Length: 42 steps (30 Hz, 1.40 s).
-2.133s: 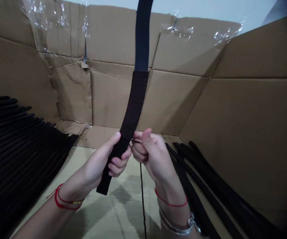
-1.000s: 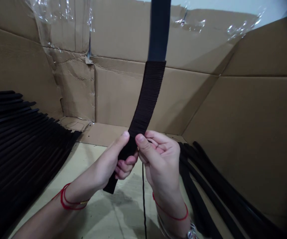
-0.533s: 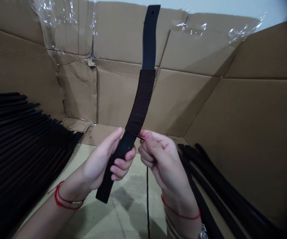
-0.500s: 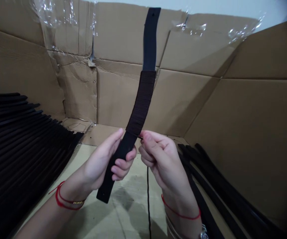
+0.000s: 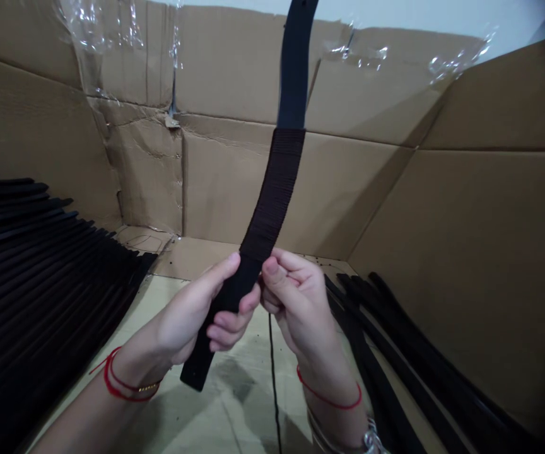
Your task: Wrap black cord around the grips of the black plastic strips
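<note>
A long, flat black strip [image 5: 294,75] with a gentle curve stands tilted in front of me, its top end cut off by the upper frame edge. Dark brown cord is wound tightly round its middle as a wrapping [image 5: 275,189]. My left hand [image 5: 216,302] is closed round the strip below the wrapping, thumb along its left edge. At the wrapping's lower right edge, my right hand [image 5: 294,293] pinches the cord, whose gripped part is hidden by the fingers. The loose cord [image 5: 273,372] hangs down below that hand.
Many similar dark strips [image 5: 40,284] lie stacked at the left. Several more long black strips [image 5: 409,353] lie at the right. Cardboard walls [image 5: 225,170] with clear tape enclose the back and sides, above a pale work surface [image 5: 239,410].
My right hand has moved slightly left, close against the strip, and the cord end between hand and strip is now hidden. The strip's top has come nearer and higher.
</note>
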Each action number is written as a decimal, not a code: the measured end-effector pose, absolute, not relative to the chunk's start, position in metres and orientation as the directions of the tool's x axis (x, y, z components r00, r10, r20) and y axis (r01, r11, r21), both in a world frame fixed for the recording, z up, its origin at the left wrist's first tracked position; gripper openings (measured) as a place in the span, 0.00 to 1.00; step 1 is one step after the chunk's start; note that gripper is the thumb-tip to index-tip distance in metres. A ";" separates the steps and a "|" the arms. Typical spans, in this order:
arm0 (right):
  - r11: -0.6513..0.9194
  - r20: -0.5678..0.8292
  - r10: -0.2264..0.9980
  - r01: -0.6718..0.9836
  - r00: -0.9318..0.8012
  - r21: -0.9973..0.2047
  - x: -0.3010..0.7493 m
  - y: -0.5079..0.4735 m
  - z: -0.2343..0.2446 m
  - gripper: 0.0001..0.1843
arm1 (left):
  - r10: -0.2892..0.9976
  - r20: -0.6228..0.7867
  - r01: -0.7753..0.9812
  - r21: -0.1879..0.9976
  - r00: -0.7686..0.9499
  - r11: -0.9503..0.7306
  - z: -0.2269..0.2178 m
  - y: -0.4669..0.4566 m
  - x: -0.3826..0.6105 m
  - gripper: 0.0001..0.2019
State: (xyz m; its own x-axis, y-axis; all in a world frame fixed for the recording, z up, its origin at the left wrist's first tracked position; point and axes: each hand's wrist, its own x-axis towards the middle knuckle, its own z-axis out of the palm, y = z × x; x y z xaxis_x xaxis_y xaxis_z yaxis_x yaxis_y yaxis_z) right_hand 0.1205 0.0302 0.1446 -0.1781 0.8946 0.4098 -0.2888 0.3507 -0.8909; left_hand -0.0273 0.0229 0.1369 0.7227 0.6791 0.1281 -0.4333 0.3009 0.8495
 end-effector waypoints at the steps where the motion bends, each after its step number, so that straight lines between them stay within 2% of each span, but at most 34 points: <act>1: 0.291 0.376 0.883 -0.300 -0.282 -0.908 0.123 0.030 0.145 0.20 | 0.578 0.144 -0.412 0.835 0.804 0.365 0.135 0.025 -0.029 0.27; 3: 0.237 0.350 0.836 -0.297 -0.423 -0.925 0.128 0.029 0.146 0.25 | 0.377 0.123 -0.296 0.846 0.918 0.444 0.132 0.028 -0.029 0.29; 4: 0.247 0.360 0.824 -0.295 -0.436 -0.923 0.130 0.028 0.146 0.24 | 0.381 0.101 -0.265 0.874 0.919 0.407 0.130 0.030 -0.028 0.30; 5: 0.275 0.381 0.829 -0.295 -0.408 -0.915 0.131 0.028 0.147 0.23 | 0.479 0.091 -0.266 0.912 0.873 0.311 0.129 0.031 -0.025 0.30; 7: 0.350 0.425 0.862 -0.285 -0.275 -0.893 0.130 0.030 0.148 0.17 | 0.781 0.169 -0.267 0.964 0.602 -0.003 0.128 0.032 -0.018 0.30; 9: 0.407 0.450 0.883 -0.263 -0.132 -0.875 0.127 0.032 0.149 0.14 | 0.907 0.285 -0.222 0.949 0.312 -0.222 0.128 0.031 -0.010 0.31; 10: 0.417 0.452 0.887 -0.252 -0.099 -0.873 0.125 0.033 0.149 0.13 | 0.918 0.291 -0.223 0.946 0.269 -0.234 0.128 0.031 -0.007 0.33; 14: 0.365 0.424 0.887 -0.284 -0.181 -0.886 0.124 0.034 0.150 0.12 | 0.875 0.177 -0.330 0.944 0.450 -0.021 0.128 0.032 -0.006 0.33; 17: 0.359 0.431 0.878 -0.307 -0.207 -0.881 0.124 0.030 0.151 0.09 | 0.815 0.174 -0.388 0.919 0.553 0.067 0.127 0.032 -0.010 0.31; 22: 0.409 0.470 0.864 -0.295 -0.178 -0.864 0.122 0.023 0.153 0.09 | 0.722 0.153 -0.429 0.878 0.675 0.214 0.126 0.030 -0.011 0.31; 24: 0.387 0.457 0.870 -0.317 -0.188 -0.866 0.125 0.025 0.152 0.08 | 0.739 0.172 -0.385 0.915 0.651 0.126 0.129 0.030 -0.015 0.31; 26: 0.333 0.428 0.870 -0.347 -0.246 -0.877 0.132 0.031 0.151 0.08 | 0.778 0.211 -0.254 0.965 0.592 -0.069 0.133 0.032 -0.023 0.31; 28: 0.278 0.418 0.847 -0.397 -0.329 -0.875 0.139 0.039 0.149 0.09 | 0.803 0.247 -0.098 0.968 0.543 -0.232 0.135 0.037 -0.033 0.33; 30: 0.230 0.419 0.808 -0.434 -0.413 -0.871 0.143 0.046 0.144 0.11 | 0.827 0.275 -0.046 0.956 0.491 -0.290 0.135 0.042 -0.039 0.33; 33: 0.134 0.383 0.705 -0.418 -0.597 -0.899 0.138 0.054 0.134 0.12 | 0.801 0.393 -0.153 0.919 0.452 -0.365 0.132 0.045 -0.038 0.28; 35: 0.064 0.366 0.598 -0.412 -0.713 -0.909 0.129 0.056 0.125 0.13 | 0.728 0.458 -0.267 0.889 0.510 -0.372 0.132 0.041 -0.034 0.27; 37: 0.007 0.364 0.516 -0.421 -0.775 -0.907 0.119 0.059 0.115 0.15 | 0.685 0.466 -0.325 0.884 0.561 -0.336 0.135 0.035 -0.032 0.26; 42: -0.138 0.381 0.527 -0.519 -0.760 -0.844 0.099 0.063 0.097 0.18 | 0.729 0.421 -0.319 0.904 0.540 -0.285 0.147 0.022 -0.041 0.20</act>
